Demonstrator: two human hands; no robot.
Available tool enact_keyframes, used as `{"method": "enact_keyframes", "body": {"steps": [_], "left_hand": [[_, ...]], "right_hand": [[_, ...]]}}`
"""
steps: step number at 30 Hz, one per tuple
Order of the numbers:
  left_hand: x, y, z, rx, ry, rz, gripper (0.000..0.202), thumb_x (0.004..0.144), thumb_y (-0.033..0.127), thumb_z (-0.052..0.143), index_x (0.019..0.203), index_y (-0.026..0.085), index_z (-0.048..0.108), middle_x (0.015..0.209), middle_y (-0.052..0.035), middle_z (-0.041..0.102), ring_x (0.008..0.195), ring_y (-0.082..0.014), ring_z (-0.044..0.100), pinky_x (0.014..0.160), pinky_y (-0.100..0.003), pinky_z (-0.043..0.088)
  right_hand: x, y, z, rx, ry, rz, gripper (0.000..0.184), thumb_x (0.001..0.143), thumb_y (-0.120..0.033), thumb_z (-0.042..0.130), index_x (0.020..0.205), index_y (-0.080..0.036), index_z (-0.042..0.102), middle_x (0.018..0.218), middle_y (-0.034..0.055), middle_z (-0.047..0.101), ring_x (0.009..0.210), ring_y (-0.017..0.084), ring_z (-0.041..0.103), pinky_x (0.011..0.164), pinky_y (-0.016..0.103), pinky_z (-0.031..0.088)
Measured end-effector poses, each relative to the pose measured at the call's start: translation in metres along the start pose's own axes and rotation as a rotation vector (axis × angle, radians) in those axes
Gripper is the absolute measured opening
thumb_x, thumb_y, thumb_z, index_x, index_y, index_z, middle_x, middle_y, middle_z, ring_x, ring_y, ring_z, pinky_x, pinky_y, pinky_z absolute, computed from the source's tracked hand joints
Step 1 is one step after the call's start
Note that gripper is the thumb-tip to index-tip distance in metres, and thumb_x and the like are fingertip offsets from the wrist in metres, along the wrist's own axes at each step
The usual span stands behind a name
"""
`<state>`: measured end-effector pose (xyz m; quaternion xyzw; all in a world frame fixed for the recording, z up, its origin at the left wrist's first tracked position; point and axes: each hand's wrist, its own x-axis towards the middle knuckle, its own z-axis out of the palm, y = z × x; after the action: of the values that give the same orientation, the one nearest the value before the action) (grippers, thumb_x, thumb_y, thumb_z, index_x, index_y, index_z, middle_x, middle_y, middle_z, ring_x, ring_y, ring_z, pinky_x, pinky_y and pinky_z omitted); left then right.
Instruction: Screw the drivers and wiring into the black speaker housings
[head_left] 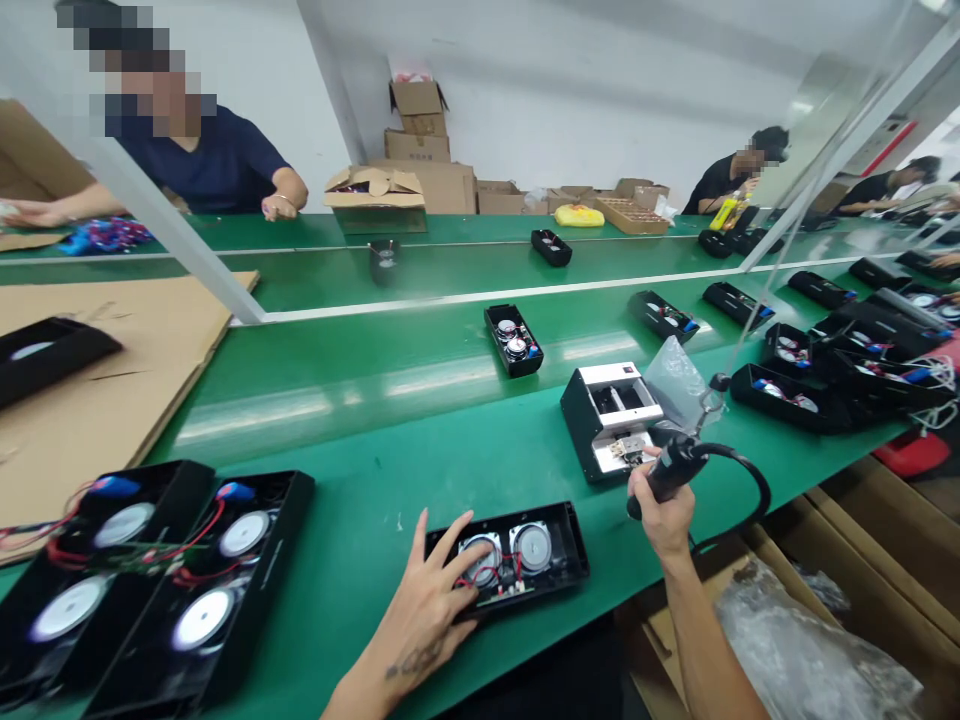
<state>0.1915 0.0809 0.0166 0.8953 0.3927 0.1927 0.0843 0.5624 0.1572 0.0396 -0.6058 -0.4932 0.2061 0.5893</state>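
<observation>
Fingers spread, my left hand (427, 605) lies over the left end of a black speaker box (551, 590) on the bench. Inside that box are two round speakers (532, 547), red wires and a small circuit board along the near side; my fingers cover part of the left speaker. My right hand (664, 515) is wrapped around a black electric screwdriver (675, 468) with a thick cable. The screwdriver is held at the front of a black-and-white screw feeder (611, 415), with my index finger stretched toward its metal outlet. The screwdriver's tip cannot be made out.
Two larger open speaker boxes (281, 545) stand at left, by cardboard (172, 370). More boxes sit on the green line (420, 350) and at right. A clear plastic bag (679, 380) lies behind the feeder. Cartons (862, 540) stand below right. Co-workers sit across the line.
</observation>
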Motion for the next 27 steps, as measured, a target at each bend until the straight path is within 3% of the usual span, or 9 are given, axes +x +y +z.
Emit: {"method": "enact_keyframes", "body": {"steps": [3,9,12,18,23,27], "left_hand": [[-0.003,0.0,0.008,0.004,0.041,-0.035,0.02,0.076,0.043,0.093,0.079,0.03,0.08,0.133,-0.0029,0.077,0.149,-0.0424,0.051,0.134,-0.073,0.007],[0.006,0.013,0.018,-0.015,0.075,-0.113,0.02,0.074,0.037,0.094,0.078,0.029,0.077,0.133,-0.0028,0.077,0.148,-0.0445,0.052,0.129,-0.073,0.021],[0.014,0.02,0.017,0.009,0.048,-0.139,0.013,0.078,0.03,0.09,0.079,0.029,0.077,0.135,-0.002,0.076,0.149,-0.0442,0.05,0.127,-0.073,0.023],[0.02,0.022,0.014,0.001,0.022,-0.141,0.011,0.08,0.022,0.086,0.08,0.027,0.076,0.136,-0.0027,0.075,0.15,-0.0458,0.047,0.122,-0.074,0.029],[0.018,0.022,0.019,-0.026,0.023,-0.163,0.015,0.077,0.02,0.088,0.079,0.027,0.074,0.137,-0.0015,0.075,0.15,-0.0469,0.047,0.12,-0.074,0.027],[0.018,0.024,0.023,-0.03,0.057,-0.168,0.018,0.074,0.022,0.092,0.08,0.027,0.075,0.137,-0.0005,0.075,0.15,-0.0454,0.047,0.123,-0.072,0.025]], "right_hand": [[0.005,-0.005,-0.004,0.119,0.063,0.02,0.027,0.092,-0.046,0.073,0.096,-0.023,0.059,0.055,-0.0097,0.054,0.043,0.015,0.053,0.051,0.032,0.051],[0.048,-0.037,-0.006,0.308,0.265,-0.107,0.048,0.09,-0.045,0.078,0.125,-0.024,0.053,0.064,-0.0123,0.058,0.046,0.013,0.053,0.061,0.033,0.051],[0.062,-0.045,0.004,0.265,0.196,-0.152,0.045,0.09,-0.042,0.077,0.122,-0.023,0.052,0.061,-0.012,0.06,0.047,0.014,0.055,0.062,0.034,0.052],[0.065,-0.049,0.017,0.17,0.036,-0.088,0.037,0.084,-0.036,0.082,0.11,-0.022,0.06,0.06,-0.0103,0.061,0.048,0.014,0.055,0.061,0.034,0.051],[0.038,-0.058,0.007,0.223,-0.186,0.088,0.045,0.084,-0.037,0.084,0.12,-0.022,0.061,0.063,-0.0107,0.059,0.044,0.012,0.051,0.049,0.03,0.046],[0.005,-0.071,-0.002,0.419,-0.204,0.08,0.045,0.091,-0.031,0.079,0.129,-0.027,0.054,0.064,-0.0125,0.057,0.043,0.012,0.052,0.049,0.029,0.047]]}}
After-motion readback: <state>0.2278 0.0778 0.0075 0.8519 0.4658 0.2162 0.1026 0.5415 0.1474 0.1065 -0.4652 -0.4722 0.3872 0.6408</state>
